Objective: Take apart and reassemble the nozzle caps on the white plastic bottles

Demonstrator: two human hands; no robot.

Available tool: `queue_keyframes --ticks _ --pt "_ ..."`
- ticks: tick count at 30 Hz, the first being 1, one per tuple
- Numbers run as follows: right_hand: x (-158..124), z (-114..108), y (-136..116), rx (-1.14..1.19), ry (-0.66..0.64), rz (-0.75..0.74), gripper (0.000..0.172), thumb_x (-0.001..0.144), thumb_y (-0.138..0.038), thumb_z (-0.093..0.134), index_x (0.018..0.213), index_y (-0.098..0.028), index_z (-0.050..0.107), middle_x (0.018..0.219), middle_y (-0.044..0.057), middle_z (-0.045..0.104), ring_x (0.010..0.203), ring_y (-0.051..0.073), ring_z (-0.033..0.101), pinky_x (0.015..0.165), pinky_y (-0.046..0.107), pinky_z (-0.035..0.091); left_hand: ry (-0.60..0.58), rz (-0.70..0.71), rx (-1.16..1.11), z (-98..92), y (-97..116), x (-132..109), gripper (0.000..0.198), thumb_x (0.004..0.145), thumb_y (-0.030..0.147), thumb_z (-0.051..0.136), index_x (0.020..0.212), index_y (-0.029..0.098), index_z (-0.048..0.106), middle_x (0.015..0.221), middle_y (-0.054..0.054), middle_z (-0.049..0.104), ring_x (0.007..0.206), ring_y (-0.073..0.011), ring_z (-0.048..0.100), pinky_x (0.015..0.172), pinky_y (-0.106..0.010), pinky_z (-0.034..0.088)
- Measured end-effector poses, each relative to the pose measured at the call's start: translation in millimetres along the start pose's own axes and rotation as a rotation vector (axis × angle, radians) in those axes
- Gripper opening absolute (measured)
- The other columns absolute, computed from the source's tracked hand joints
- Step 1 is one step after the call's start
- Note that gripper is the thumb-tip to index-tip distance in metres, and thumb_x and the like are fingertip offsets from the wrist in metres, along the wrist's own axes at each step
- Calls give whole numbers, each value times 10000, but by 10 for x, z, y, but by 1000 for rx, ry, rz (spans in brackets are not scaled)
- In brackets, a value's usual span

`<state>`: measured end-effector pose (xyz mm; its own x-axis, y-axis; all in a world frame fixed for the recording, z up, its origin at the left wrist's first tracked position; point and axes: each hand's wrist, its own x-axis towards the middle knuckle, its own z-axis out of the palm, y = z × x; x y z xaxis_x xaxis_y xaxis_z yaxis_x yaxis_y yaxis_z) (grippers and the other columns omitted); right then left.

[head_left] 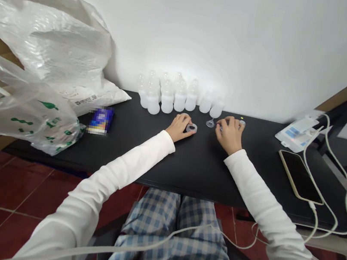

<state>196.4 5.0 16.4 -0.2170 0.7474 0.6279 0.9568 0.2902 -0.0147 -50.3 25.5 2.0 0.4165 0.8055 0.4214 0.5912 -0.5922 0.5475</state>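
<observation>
My left hand [178, 127] rests on the black table [194, 163] with its fingers curled round a clear ring-shaped cap [191, 128]. My right hand [230, 134] lies a little to the right, fingers bent over small clear parts I cannot make out. A clear nipple piece [210, 123] stands between the two hands. Several white baby bottles [168, 94] stand in a cluster against the wall just behind my hands; two of them [211, 104] have no tops.
Large plastic bags [36, 66] fill the table's left end, beside a small blue packet [100, 121]. At the right lie a phone [300, 176], a white box [297, 133] and white cables [328, 205]. My legs in checked trousers show below.
</observation>
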Motion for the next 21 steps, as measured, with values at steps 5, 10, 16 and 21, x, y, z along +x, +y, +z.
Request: queue_keyframes --ticks 5,10,16,21 --pt "-17 29 -65 38 -11 -12 276 967 -287 422 984 -161 667 1091 181 619 1013 327 535 914 536 396 33 -40 182 24 -16 -10 241 884 341 659 1067 190 612 1416 -180 495 1309 -358 447 1046 -500 387" --pt "-20 40 -87 -5 20 -39 281 983 -286 417 979 -171 673 1054 154 632 986 299 545 892 482 396 47 -85 157 22 21 -1 295 898 329 637 1160 197 603 1393 -173 522 1311 -351 482 1072 -494 390" --pt "-15 4 -92 -45 4 -38 273 987 -284 431 982 -174 681 1021 132 632 983 284 532 882 437 365 664 -454 173 -220 -22 82 468 859 255 663 1265 162 448 1481 -214 374 1422 -346 359 1168 -509 275" --pt "-9 -16 -113 -26 -16 -19 243 980 -272 455 989 -178 679 1049 130 627 994 281 523 889 429 352 957 -737 100 -488 -245 101 704 750 119 717 1320 129 304 1468 -240 353 1371 -340 360 1157 -484 247"
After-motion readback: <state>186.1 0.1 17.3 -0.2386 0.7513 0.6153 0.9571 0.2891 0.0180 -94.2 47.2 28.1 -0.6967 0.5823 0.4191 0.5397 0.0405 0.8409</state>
